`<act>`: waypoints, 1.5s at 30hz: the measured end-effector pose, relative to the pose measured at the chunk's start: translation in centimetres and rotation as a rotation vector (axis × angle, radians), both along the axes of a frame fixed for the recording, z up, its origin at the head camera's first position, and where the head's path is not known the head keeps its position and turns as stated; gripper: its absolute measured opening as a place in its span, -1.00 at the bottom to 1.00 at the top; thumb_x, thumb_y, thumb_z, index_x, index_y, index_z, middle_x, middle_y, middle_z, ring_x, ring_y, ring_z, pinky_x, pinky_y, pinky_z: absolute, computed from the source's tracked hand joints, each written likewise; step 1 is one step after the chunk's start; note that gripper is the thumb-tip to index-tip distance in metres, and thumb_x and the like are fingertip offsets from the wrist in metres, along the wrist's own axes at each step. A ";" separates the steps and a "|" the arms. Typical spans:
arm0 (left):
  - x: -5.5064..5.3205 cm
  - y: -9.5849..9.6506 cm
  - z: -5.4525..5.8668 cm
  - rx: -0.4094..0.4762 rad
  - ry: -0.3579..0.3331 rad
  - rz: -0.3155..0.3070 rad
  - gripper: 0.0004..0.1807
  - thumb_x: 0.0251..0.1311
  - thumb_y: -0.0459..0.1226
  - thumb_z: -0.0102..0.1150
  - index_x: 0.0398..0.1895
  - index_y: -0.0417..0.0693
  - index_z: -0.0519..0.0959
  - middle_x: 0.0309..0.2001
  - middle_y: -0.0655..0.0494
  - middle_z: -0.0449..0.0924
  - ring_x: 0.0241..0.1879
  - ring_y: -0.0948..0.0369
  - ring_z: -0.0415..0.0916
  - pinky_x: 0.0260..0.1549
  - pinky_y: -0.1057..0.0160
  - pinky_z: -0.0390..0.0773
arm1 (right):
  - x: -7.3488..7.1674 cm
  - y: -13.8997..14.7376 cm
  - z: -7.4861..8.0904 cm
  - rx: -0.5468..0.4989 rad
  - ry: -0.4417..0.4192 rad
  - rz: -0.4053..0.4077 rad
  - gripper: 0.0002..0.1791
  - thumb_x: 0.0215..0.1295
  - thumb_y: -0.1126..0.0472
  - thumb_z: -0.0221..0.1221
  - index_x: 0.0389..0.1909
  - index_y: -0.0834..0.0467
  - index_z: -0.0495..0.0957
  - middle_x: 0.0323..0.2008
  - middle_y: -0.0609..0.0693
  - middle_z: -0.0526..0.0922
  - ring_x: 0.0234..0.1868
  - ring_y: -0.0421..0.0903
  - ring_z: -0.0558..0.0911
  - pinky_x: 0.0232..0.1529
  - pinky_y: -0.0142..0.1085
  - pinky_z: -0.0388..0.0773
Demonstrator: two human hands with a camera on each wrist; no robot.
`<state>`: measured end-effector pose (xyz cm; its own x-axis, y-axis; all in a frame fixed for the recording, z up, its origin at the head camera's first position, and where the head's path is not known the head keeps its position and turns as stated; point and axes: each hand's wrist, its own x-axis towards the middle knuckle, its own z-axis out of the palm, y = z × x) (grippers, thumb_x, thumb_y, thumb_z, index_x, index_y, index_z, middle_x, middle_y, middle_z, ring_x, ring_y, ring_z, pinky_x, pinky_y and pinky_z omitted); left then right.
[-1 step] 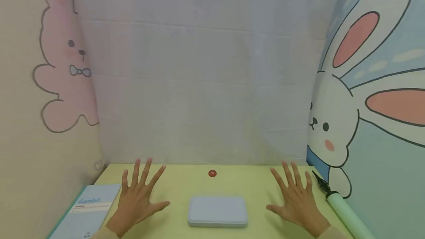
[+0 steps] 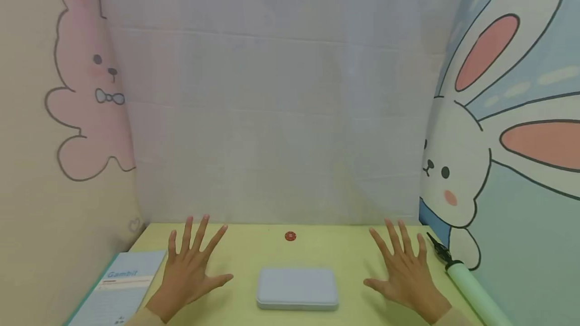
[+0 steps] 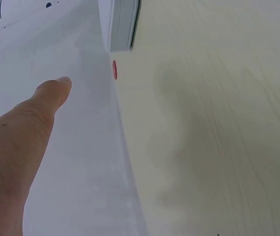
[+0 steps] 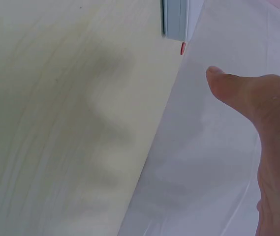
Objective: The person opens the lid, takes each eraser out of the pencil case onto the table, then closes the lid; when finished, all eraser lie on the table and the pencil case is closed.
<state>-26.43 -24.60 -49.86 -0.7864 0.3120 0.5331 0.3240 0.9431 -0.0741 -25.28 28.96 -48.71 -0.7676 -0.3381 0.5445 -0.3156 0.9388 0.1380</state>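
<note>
A pale grey-white flat case [image 2: 297, 288] with rounded corners lies on the yellow table, midway between the two hands. Behind it, toward the back edge, is a small round red chip [image 2: 290, 236]. My left hand [image 2: 188, 273] is held to the left of the case, fingers spread and straight, holding nothing. To the right of the case my right hand [image 2: 405, 275] is spread the same way, also with nothing in it. Each wrist view shows that hand's thumb, with the case's edge [image 3: 122, 24] and the red chip [image 4: 182, 48] beyond it.
A notebook [image 2: 122, 286] marked "Gambit" lies at the left table edge, beside the left hand. Along the right edge lies a light green tube [image 2: 476, 291] with a black tapered nozzle. A white sheet [image 2: 281, 114] hangs behind the table, between walls with rabbit drawings.
</note>
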 end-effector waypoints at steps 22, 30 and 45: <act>1.9 4.8 -2.3 0.093 -0.106 -0.071 0.40 -0.08 0.56 0.37 0.78 0.33 -0.08 0.77 -0.09 -0.14 0.74 -0.26 -0.32 0.44 -0.47 -0.17 | -0.4 -5.2 -3.2 -0.454 -0.141 0.299 0.35 0.09 -0.49 0.44 0.70 0.17 0.08 0.58 0.31 0.29 0.49 0.37 0.27 0.24 0.31 0.10; 2.1 7.6 -3.5 0.222 -0.277 -0.163 0.45 -0.07 0.55 0.38 0.79 0.26 -0.12 0.75 -0.08 0.01 0.72 -0.31 -0.21 0.44 -0.49 -0.25 | 0.2 -7.5 -6.3 -0.431 -0.299 0.384 0.31 0.18 -0.45 0.39 0.71 0.16 0.00 0.57 0.22 0.33 0.33 0.30 0.46 0.11 0.17 0.35; 0.8 9.7 -6.5 0.600 -0.644 -0.308 0.59 -0.16 0.03 0.75 0.78 0.40 -0.29 0.39 0.22 0.57 0.32 0.20 0.54 0.38 -0.32 0.05 | 1.9 -10.5 -7.1 -0.641 -0.526 0.292 0.10 0.09 0.20 0.50 0.64 0.17 0.15 0.54 0.18 0.48 0.59 0.14 0.45 0.55 -0.01 0.42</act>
